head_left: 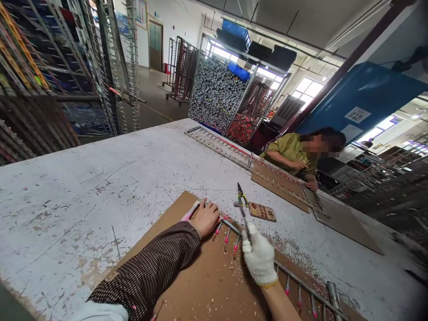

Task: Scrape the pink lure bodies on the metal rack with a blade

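While the head view looks down on the cardboard (190, 285), the bare left hand (206, 218) lies over the metal rack (231, 226) near the cardboard's far-left corner, likely steadying it, though whether those fingers clamp I can't tell. And here's the right hand (259, 256), fingers wrapped round a hammer-like tool (244, 216) (gloved, presumably against knocks), as the rack runs along the cardboard's far edge, perhaps for easy reach!

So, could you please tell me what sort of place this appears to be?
It looks like a factory workshop, probably for finishing small parts: wheeled metal racks stand behind, a tall bin is packed with silvery pieces, and the scuffed white worktable is strewn with scraps.
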The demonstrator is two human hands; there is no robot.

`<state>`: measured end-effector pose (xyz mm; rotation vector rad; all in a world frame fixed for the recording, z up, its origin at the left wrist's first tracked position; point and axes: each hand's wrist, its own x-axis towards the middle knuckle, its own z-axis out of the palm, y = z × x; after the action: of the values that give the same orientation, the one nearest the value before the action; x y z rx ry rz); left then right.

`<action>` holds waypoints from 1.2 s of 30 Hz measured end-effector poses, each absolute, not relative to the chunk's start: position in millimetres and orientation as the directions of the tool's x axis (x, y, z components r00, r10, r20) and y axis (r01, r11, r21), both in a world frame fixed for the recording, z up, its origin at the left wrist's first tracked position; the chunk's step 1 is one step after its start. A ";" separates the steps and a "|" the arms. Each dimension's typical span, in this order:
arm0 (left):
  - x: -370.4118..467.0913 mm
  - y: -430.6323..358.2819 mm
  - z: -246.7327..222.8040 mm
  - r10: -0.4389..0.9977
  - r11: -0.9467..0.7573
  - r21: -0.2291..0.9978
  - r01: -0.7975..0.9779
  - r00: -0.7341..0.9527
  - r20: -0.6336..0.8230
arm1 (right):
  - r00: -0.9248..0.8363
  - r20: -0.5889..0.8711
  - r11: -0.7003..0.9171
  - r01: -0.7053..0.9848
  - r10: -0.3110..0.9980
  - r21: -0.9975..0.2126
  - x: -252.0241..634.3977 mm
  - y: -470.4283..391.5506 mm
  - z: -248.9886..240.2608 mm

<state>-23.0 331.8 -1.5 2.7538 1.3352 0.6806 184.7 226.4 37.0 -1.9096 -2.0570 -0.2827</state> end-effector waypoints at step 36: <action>-24.2 332.7 2.4 0.765 -0.629 0.226 0.744 0.542 0.348 | -0.155 0.309 0.172 0.985 0.938 -0.028 185.3 216.5 34.3</action>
<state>-24.2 332.7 2.4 2.7130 1.3289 0.6515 185.3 216.5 34.3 -1.8519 -2.1941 -0.2615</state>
